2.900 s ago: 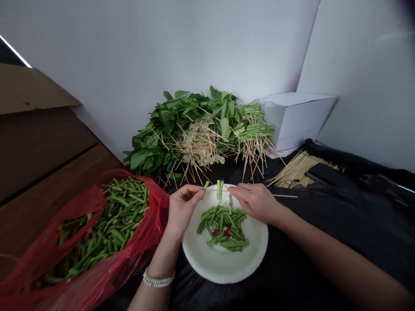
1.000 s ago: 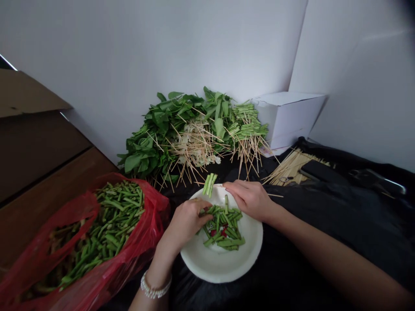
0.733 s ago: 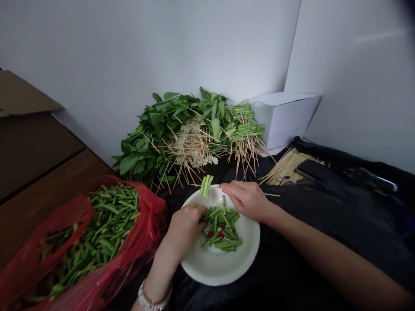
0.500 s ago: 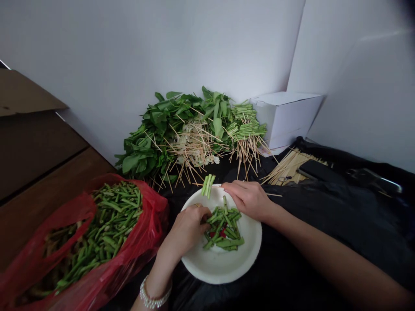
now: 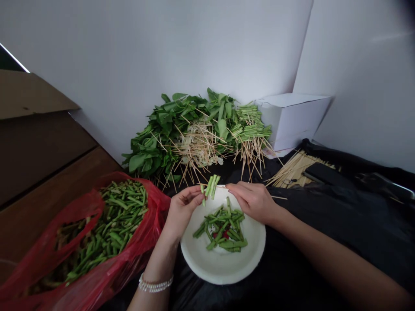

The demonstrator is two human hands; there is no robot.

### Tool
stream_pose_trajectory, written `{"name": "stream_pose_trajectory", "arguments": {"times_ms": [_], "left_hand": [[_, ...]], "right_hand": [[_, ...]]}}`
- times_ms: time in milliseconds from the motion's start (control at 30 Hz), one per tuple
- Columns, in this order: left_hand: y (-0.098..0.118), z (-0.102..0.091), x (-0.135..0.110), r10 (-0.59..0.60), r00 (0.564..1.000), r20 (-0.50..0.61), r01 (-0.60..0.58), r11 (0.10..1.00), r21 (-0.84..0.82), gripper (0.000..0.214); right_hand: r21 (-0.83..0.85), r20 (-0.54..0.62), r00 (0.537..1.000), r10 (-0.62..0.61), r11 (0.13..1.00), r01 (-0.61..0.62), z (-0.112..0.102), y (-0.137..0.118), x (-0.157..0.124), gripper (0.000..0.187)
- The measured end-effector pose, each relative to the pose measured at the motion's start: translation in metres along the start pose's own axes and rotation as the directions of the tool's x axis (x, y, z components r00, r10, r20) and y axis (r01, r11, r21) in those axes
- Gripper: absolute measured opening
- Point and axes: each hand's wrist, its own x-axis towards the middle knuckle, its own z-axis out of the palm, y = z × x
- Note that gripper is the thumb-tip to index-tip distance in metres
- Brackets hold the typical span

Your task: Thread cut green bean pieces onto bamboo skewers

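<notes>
- the left hand (image 5: 183, 211) pinches a short green stem piece (image 5: 202, 198) between thumb and fingertips, the fingers nearly together, above the far left rim of the bowl.
- the right hand (image 5: 255, 201) has its fingers closed around a thin skewer (image 5: 280, 198), which lies roughly level; its plain end sticks out to the right beyond the hand.
- a few threaded pieces (image 5: 212, 186) sit side by side on the skewer between the two hands, tilted, over the bowl's far rim. whether the pinched piece is pierced by the tip, i cannot tell.
- the white bowl (image 5: 223, 275) stands below the hands on black sheeting (image 5: 311, 259), with cut stems (image 5: 223, 229) heaped loosely in its middle and a bit of red showing between them.
- a red plastic bag (image 5: 157, 211), open at the top and full of more cut pieces, is just left of the left forearm.
- beyond the bowl, leafy greens (image 5: 142, 157), pale skewered pieces (image 5: 196, 140) and skewered green stems (image 5: 249, 125) lie heaped together.
- a white box (image 5: 295, 119) stands beside that heap on the right; nearer, spare skewers (image 5: 296, 168) lie next to a dark flat object (image 5: 324, 173).
</notes>
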Motion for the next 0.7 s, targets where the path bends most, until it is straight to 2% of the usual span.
{"name": "stream_pose_trajectory", "arguments": {"times_ms": [100, 200, 700], "left_hand": [[0.0002, -0.0035, 0.0020, -0.056, 0.998, -0.033, 0.048, 0.976, -0.211, 0.032], [0.0014, -0.0035, 0.0026, -0.094, 0.995, -0.031, 0.079, 0.943, -0.323, 0.036], [0.0032, -0.0018, 0.0025, -0.070, 0.995, -0.065, 0.041, 0.925, -0.377, 0.035]], "right_hand": [[0.002, 0.000, 1.000, -0.006, 1.000, 0.006, -0.0005, -0.0004, 0.0000, 0.030], [-0.006, 0.000, 1.000, -0.014, 1.000, 0.014, -0.0015, -0.0004, 0.0003, 0.030], [-0.053, 0.056, 0.997, -0.051, 0.997, 0.054, -0.0011, 0.0011, -0.0004, 0.031]]}}
